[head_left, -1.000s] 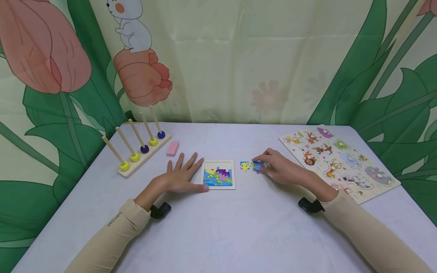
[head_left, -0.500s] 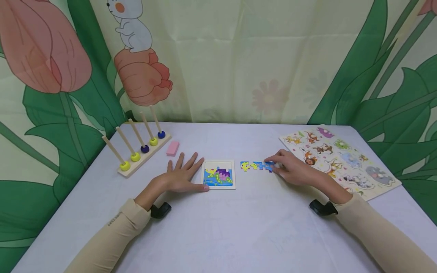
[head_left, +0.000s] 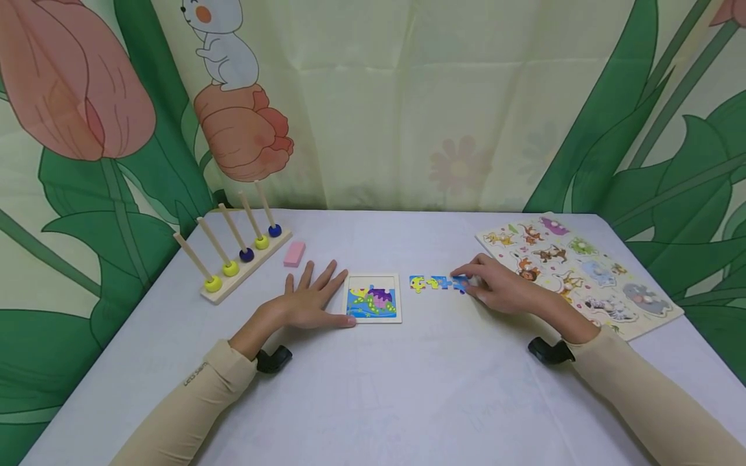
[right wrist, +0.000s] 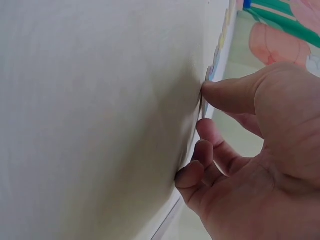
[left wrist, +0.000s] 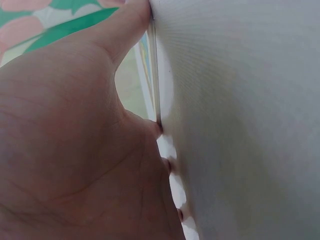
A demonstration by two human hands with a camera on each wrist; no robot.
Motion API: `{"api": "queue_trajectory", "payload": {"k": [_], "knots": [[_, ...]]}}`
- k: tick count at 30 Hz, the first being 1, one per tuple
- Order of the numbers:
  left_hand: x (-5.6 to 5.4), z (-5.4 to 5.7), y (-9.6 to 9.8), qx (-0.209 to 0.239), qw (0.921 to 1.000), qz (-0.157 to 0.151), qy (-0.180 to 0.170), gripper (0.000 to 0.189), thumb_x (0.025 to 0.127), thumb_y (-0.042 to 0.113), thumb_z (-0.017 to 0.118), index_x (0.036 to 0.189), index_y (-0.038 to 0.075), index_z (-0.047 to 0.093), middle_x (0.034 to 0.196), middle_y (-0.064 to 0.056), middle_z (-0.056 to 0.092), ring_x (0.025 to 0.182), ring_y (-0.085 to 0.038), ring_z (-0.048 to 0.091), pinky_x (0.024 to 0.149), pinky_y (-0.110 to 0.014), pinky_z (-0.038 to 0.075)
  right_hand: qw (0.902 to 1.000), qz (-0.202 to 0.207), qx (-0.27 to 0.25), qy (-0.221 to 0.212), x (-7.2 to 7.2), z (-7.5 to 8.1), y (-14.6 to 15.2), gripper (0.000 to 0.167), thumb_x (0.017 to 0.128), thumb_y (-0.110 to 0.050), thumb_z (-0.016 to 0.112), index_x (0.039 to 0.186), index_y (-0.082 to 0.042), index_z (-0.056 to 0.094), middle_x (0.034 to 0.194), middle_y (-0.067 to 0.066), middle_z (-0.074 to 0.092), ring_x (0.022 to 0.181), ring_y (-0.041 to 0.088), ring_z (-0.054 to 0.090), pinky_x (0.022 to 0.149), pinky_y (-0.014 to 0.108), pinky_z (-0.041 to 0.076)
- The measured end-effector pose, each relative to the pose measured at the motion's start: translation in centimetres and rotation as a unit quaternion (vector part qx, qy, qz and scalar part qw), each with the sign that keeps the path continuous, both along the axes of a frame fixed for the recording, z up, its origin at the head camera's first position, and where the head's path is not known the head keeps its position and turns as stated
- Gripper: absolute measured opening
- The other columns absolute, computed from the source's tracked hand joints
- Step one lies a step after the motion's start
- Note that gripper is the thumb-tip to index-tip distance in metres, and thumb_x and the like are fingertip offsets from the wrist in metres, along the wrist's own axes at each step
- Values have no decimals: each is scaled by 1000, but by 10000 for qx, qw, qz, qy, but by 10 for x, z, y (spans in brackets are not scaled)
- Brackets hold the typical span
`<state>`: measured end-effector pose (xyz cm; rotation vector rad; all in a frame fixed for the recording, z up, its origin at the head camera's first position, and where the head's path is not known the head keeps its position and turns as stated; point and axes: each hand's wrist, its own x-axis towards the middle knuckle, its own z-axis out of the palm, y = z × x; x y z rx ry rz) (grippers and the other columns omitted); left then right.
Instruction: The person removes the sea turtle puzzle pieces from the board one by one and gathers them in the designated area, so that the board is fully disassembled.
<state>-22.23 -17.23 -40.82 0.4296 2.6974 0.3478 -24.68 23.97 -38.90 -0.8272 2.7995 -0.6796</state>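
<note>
My left hand (head_left: 305, 305) lies spread on the cloth, its thumb and index fingertip at the left side of a small framed jigsaw tray (head_left: 399, 301). Its picture of a purple-shelled turtle (head_left: 379, 299) fills the lower part, while the top strip is bare wood. Right of the tray, several jigsaw pieces lie in a row, a yellow turtle-head piece (head_left: 418, 283) at the left end. My right hand (head_left: 498, 286) pinches the blue jigsaw piece (head_left: 460, 283) at the right end between thumb and index finger; the right wrist view shows its other fingers (right wrist: 190, 175) curled at the tabletop.
A wooden peg stand (head_left: 233, 278) with yellow and blue beads is at the left, and a pink block (head_left: 294, 254) lies near it. An animal peg puzzle board (head_left: 574, 265) lies at the right, partly behind my right forearm. A printed curtain (head_left: 373, 116) hangs behind the table.
My right hand has shifted right with the blue jigsaw piece, uncovering more of the row; over the last half second it stays nearly still. My left hand has not moved.
</note>
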Motion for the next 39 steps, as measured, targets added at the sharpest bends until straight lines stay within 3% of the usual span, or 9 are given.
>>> {"api": "queue_trajectory", "payload": {"k": [13, 21, 30, 39], "knots": [[1, 1, 1, 36, 10000, 8, -75, 114, 86, 85, 59, 171, 35, 2, 179, 6, -18, 162, -42, -28, 122, -80, -11, 10000, -44, 52, 5, -3, 0, 2, 37, 104, -9, 65, 140, -12, 69, 118, 14, 60, 94, 19, 50, 80, 31, 44], [0, 1, 0, 47, 10000, 12, -63, 114, 86, 86, 59, 171, 36, 2, 179, 7, -18, 163, -42, -28, 122, -80, -11, 9978, -157, -454, 448, -4, 2, 0, 36, 99, -5, 72, 134, -12, 72, 113, 13, 64, 88, 18, 50, 75, 29, 43], [1, 1, -1, 96, 9999, -33, -36, 117, 83, 90, 57, 171, 35, 3, 180, 5, -17, 163, -43, -26, 122, -80, -12, 9950, 135, -765, 625, -5, 0, -26, 29, 96, -4, 74, 124, -9, 76, 107, 10, 67, 85, 18, 54, 74, 27, 46], [-1, 0, -1, 106, 9999, -22, -28, 120, 81, 93, 56, 171, 34, 4, 180, 4, -16, 163, -43, -25, 122, -80, -11, 9967, 361, -609, 405, -8, -1, -56, 29, 98, -8, 73, 128, -9, 74, 109, 9, 67, 91, 19, 57, 81, 33, 48]]}}
